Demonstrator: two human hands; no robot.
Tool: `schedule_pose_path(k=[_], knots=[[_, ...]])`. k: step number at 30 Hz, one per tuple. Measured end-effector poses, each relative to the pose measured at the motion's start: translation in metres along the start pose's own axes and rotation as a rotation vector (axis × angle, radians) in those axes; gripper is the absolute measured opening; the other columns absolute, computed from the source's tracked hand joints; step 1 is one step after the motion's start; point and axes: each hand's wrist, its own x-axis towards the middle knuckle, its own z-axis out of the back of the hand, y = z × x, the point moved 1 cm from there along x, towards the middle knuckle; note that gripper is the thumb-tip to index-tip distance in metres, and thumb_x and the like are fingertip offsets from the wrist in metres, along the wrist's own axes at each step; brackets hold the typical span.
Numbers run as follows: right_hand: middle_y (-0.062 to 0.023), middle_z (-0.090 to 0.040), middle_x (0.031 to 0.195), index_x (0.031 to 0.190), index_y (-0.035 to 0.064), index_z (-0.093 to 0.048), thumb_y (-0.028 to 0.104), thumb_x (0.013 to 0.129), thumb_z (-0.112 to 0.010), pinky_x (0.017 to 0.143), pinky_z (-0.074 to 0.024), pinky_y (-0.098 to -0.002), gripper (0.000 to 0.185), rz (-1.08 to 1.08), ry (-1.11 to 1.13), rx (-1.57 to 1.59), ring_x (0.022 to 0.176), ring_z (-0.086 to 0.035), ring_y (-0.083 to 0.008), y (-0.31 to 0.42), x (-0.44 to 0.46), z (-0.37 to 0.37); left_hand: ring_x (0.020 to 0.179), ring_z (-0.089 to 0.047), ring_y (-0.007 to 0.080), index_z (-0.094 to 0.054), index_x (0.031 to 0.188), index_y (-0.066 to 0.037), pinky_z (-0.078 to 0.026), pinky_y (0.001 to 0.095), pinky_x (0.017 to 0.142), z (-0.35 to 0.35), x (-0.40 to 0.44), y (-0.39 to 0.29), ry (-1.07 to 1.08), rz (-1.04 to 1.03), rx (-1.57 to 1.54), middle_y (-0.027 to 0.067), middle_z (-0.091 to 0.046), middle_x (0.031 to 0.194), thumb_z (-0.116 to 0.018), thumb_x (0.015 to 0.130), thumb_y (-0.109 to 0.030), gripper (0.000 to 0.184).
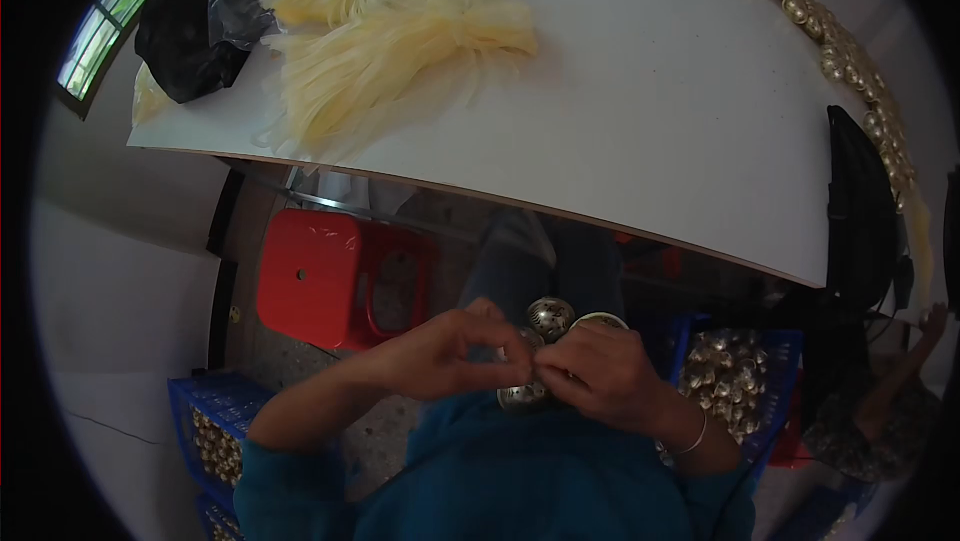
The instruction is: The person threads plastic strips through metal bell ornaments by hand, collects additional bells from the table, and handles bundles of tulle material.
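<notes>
Over my lap, my left hand (465,349) is closed in a pinch, its thumb and fingertips meeting close to the other hand. Just beside it my right hand (605,373) is closed too, fingers curled and pressed together. Whatever sits between the fingertips is too small and dark to make out. Around the hands are several shiny gold openwork balls: one ball (550,319) shows above the fingers, another ball (522,396) lies below them. Behind my right hand a pale-rimmed round piece (602,320) is partly hidden.
Pale yellow ribbon bundles (385,66) and a black bag (190,36) lie on the white table (650,111). Gold balls (845,56) line its right side, near a black bag (862,206). A red stool (305,276), blue crates (785,371) of gold balls and another person (870,421) surround me.
</notes>
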Motion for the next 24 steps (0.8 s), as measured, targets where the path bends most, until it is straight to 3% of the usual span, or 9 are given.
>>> schedule_pose_path(k=[2, 6, 8, 9, 11, 14, 17, 20, 24], knots=[[-0.0044, -0.051, 0.059, 0.073, 0.0047, -0.054, 0.005, 0.068, -0.061, 0.045, -0.0425, -0.0265, 0.009, -0.122, 0.152, 0.248, 0.052, -0.054, -0.0146, -0.002, 0.003, 0.001, 0.08, -0.048, 0.0122, -0.065, 0.087, -0.008, -0.037, 0.0271, 0.076, -0.007, -0.002, 0.01, 0.059, 0.238, -0.481, 0.0019, -0.06, 0.082, -0.064, 0.078, -0.014, 0.011], [-0.0041, -0.049, 0.055, 0.069, 0.0055, -0.051, 0.006, 0.067, -0.061, 0.045, -0.0411, -0.0263, 0.01, -0.362, 0.281, 0.301, 0.048, -0.051, -0.0141, -0.006, 0.004, -0.001, 0.08, -0.05, 0.0095, -0.067, 0.084, -0.007, -0.038, 0.0255, 0.075, -0.018, -0.006, 0.013, -0.094, 0.269, -0.55, 0.0026, -0.062, 0.083, -0.067, 0.075, -0.012, 0.01], [0.0017, -0.046, 0.055, 0.069, 0.0042, -0.051, -0.002, 0.064, -0.06, 0.044, -0.0329, -0.0187, 0.012, -0.567, 0.341, 0.56, 0.048, -0.042, -0.0021, -0.006, 0.007, 0.0, 0.078, -0.051, 0.0097, -0.067, 0.08, -0.007, -0.038, 0.0257, 0.072, -0.024, -0.01, 0.009, -0.33, 0.139, -0.32, 0.0031, -0.063, 0.08, -0.069, 0.072, -0.01, 0.009], [0.0017, -0.046, 0.055, 0.069, 0.0042, -0.051, -0.002, 0.064, -0.06, 0.044, -0.0329, -0.0187, 0.012, -0.566, 0.343, 0.56, 0.048, -0.042, -0.0021, -0.007, 0.008, 0.001, 0.078, -0.051, 0.0097, -0.067, 0.08, -0.007, -0.038, 0.0257, 0.072, -0.028, -0.009, 0.007, -0.332, 0.139, -0.321, 0.0031, -0.063, 0.08, -0.069, 0.072, -0.01, 0.009], [-0.0017, -0.046, 0.054, 0.075, 0.0046, -0.053, 0.007, 0.068, -0.06, 0.045, -0.0364, -0.0223, 0.01, -0.743, 0.379, 0.699, 0.049, -0.044, -0.0064, -0.012, 0.011, 0.001, 0.076, -0.052, 0.0103, -0.066, 0.079, -0.007, -0.037, 0.0254, 0.069, -0.031, -0.007, 0.0, -0.564, -0.124, 0.044, 0.0039, -0.064, 0.078, -0.07, 0.07, -0.009, 0.01], [0.0006, -0.048, 0.057, 0.076, 0.0038, -0.054, 0.007, 0.07, -0.059, 0.046, -0.0356, -0.0211, 0.009, -0.565, 0.346, 0.552, 0.051, -0.043, -0.0039, -0.01, 0.015, 0.003, 0.071, -0.043, 0.0109, -0.065, 0.077, -0.007, -0.032, 0.0248, 0.063, -0.034, -0.006, -0.002, -0.69, -0.152, 0.186, 0.0032, -0.064, 0.078, -0.07, 0.068, -0.005, 0.01], [0.0027, -0.05, 0.06, 0.074, 0.0029, -0.055, 0.008, 0.072, -0.06, 0.046, -0.0359, -0.0203, 0.007, -0.797, 0.273, 0.849, 0.053, -0.044, -0.0029, -0.01, 0.015, 0.003, 0.069, -0.041, 0.0138, -0.064, 0.079, -0.007, -0.031, 0.0267, 0.062, -0.037, -0.004, -0.006, -0.765, -0.26, 0.551, 0.0027, -0.063, 0.081, -0.069, 0.064, -0.006, 0.016], [0.0033, -0.052, 0.063, 0.074, 0.0022, -0.055, 0.008, 0.073, -0.061, 0.046, -0.0368, -0.0195, 0.008, -0.853, 0.239, 0.992, 0.055, -0.047, -0.0026, -0.006, 0.014, 0.005, 0.071, -0.046, 0.0175, -0.06, 0.085, -0.003, -0.032, 0.0309, 0.063, -0.043, -0.006, -0.011, -0.789, -0.369, 0.877, 0.0039, -0.059, 0.088, -0.062, 0.059, -0.006, 0.026], [0.0004, -0.054, 0.063, 0.074, 0.0022, -0.056, 0.007, 0.072, -0.063, 0.046, -0.0403, -0.0209, 0.008, -0.784, 0.263, 0.812, 0.055, -0.051, -0.0052, -0.004, 0.005, 0.008, 0.077, -0.046, 0.0184, -0.059, 0.086, -0.001, -0.032, 0.0311, 0.063, -0.043, -0.016, -0.021, -0.661, -0.36, 1.032, 0.0061, -0.057, 0.091, -0.058, 0.06, -0.009, 0.027]])
